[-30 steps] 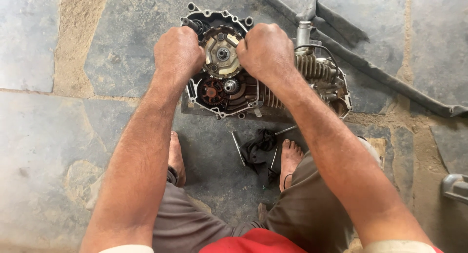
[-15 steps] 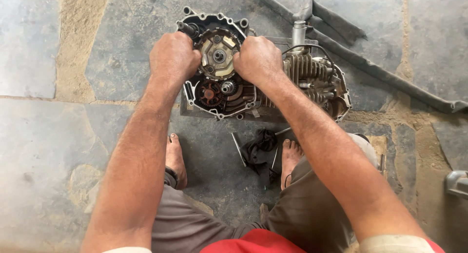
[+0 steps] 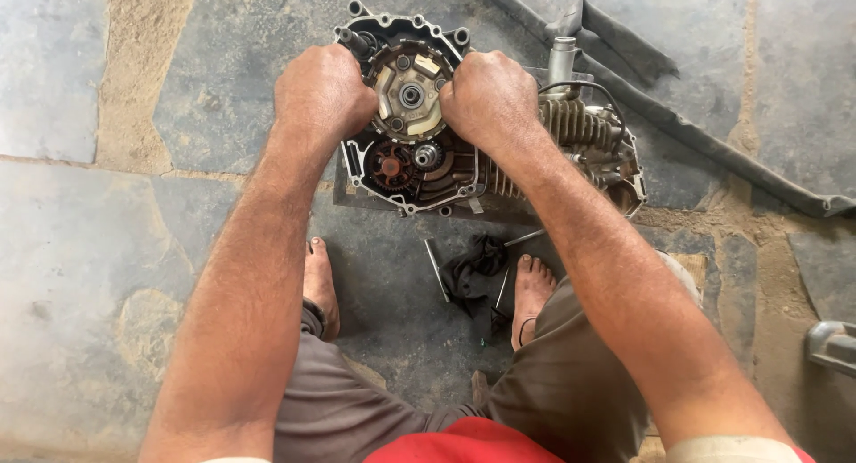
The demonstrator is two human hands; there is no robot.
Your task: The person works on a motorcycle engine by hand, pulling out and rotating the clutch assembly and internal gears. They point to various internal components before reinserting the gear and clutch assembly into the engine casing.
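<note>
The engine (image 3: 499, 151) lies on the stone floor (image 3: 107, 231), near its far edge in view and just ahead of the person's 2 bare feet. Its open side faces straight up toward the camera, so the round clutch (image 3: 410, 93) and the small gears (image 3: 406, 164) below it are exposed. The long axis runs left to right across the floor: open case at the left, finned cylinder (image 3: 580, 128) pointing right and slightly toward the person.

The left hand (image 3: 323, 93) and right hand (image 3: 489, 97) are curled narrow, clamped on opposite edges of the clutch; the fingertips are hidden, so how deep the grip goes cannot be told.

Risks, as I judge them: oily metal could let either hand slip, throwing knuckles against the case rim. An uneven pull could cock the clutch on its shaft and jam it. A freed part could drop toward the feet, and grit from the floor could fall into the open case. The rods (image 3: 437, 268) and dark rag (image 3: 473, 265) lie just beside the toes.
</note>
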